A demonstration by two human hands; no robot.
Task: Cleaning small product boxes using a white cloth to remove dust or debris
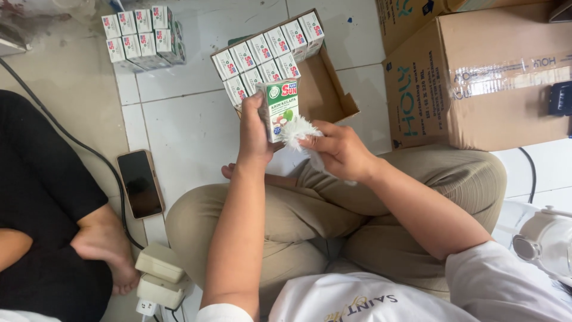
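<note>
My left hand [253, 134] grips a small green and white carton [280, 107] upright in front of me. My right hand [339, 149] pinches a white cloth [298, 131] and presses it against the carton's lower right side. Just behind the carton an open cardboard tray [330, 89] on the white tiled floor holds two rows of several matching cartons [268, 50]. I sit cross-legged in tan trousers.
A second block of matching cartons [143, 36] stands at the back left. A dark phone [140, 182] lies on the floor at the left. Another person in black sits at the left edge, near a power strip [158, 274]. Large cardboard boxes [488, 77] stand at the right.
</note>
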